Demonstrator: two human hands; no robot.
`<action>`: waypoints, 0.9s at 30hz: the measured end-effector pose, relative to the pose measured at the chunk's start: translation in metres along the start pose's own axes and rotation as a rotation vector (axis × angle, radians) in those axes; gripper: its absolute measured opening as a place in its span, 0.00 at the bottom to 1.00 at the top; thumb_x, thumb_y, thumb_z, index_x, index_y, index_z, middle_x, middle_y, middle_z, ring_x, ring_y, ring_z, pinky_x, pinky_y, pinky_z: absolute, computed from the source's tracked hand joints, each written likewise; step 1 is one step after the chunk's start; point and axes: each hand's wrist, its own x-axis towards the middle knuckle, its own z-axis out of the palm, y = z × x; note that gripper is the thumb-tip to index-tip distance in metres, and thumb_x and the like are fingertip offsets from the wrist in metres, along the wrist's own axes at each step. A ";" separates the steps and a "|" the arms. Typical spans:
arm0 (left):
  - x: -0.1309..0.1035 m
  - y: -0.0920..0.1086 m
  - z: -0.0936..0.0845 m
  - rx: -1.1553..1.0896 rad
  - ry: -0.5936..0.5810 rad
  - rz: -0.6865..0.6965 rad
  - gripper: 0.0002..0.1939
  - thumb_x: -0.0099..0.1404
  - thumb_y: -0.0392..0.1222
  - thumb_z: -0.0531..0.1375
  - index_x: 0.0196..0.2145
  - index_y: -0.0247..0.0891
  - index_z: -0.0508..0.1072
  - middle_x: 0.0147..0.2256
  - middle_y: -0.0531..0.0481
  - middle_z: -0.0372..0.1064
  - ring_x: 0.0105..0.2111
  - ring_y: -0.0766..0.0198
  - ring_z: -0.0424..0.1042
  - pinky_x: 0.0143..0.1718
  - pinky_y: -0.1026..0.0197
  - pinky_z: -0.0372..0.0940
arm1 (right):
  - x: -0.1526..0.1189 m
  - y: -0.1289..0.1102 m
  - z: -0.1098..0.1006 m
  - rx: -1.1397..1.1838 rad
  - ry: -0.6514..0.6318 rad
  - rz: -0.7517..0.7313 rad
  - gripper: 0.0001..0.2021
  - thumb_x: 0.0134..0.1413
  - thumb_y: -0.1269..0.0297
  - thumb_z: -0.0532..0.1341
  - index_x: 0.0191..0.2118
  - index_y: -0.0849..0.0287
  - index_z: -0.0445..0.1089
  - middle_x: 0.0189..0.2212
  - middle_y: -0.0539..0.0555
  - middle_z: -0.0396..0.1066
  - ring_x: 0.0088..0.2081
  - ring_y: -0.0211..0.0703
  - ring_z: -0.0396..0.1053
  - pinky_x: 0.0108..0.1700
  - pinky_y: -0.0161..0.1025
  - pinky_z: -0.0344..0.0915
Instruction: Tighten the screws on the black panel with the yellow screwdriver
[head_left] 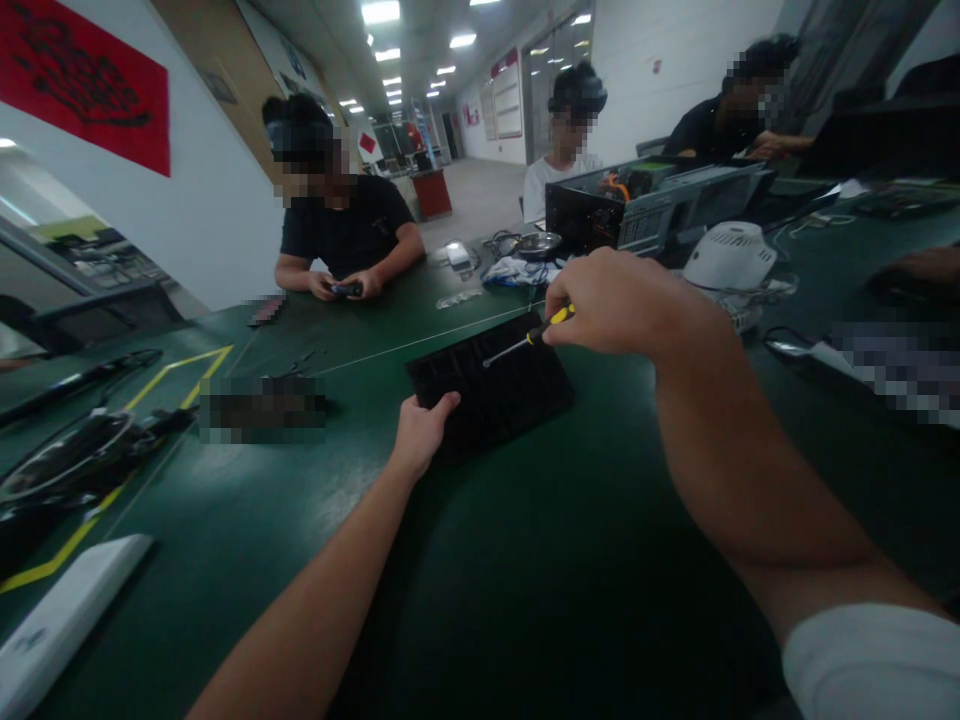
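A flat black rectangular panel [502,385] with a ribbed or sectioned face lies at an angle on the green table in front of me. My left hand [424,428] is closed on its near left edge, thumb on top. In my right hand [611,305], above the panel's far right side, is a screwdriver [514,350] with a yellow and black handle and a metal shaft. The shaft points down and left over the panel; whether its tip touches the surface I cannot tell. The fingers under my left hand's grip are hidden.
Beyond the panel stand an opened computer case [645,205] and a white domed device [731,260] with cables. A white power-bank-like bar [71,620] lies front left, near a racket-like black item [71,455]. Across the table, a person [341,225] holds a small dark object; two others sit farther right.
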 end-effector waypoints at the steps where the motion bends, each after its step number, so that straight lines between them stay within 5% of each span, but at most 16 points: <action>1: 0.000 0.001 0.000 -0.003 -0.005 0.000 0.24 0.47 0.51 0.78 0.37 0.36 0.79 0.36 0.43 0.81 0.35 0.51 0.82 0.42 0.49 0.78 | 0.001 0.002 0.001 -0.012 -0.002 0.006 0.15 0.58 0.55 0.69 0.47 0.54 0.87 0.43 0.64 0.84 0.45 0.61 0.80 0.44 0.51 0.74; 14: 0.001 -0.003 -0.002 -0.006 -0.059 0.026 0.20 0.52 0.50 0.77 0.38 0.36 0.80 0.39 0.41 0.83 0.39 0.49 0.83 0.44 0.49 0.78 | 0.003 0.002 0.001 -0.046 -0.147 -0.045 0.23 0.69 0.49 0.57 0.47 0.58 0.86 0.43 0.65 0.85 0.44 0.61 0.80 0.45 0.53 0.72; 21: 0.000 -0.003 0.001 -0.029 -0.088 0.055 0.16 0.55 0.47 0.76 0.37 0.36 0.81 0.39 0.41 0.83 0.41 0.47 0.83 0.48 0.47 0.78 | -0.007 0.022 -0.006 0.021 0.081 -0.131 0.19 0.66 0.49 0.61 0.47 0.54 0.86 0.43 0.59 0.84 0.44 0.57 0.79 0.47 0.50 0.69; 27: 0.002 -0.005 0.003 -0.042 -0.120 0.055 0.14 0.56 0.46 0.75 0.37 0.35 0.82 0.40 0.40 0.84 0.42 0.47 0.83 0.48 0.46 0.77 | -0.002 0.024 0.001 0.039 0.098 -0.165 0.13 0.61 0.55 0.66 0.45 0.53 0.85 0.42 0.57 0.85 0.44 0.59 0.80 0.48 0.51 0.69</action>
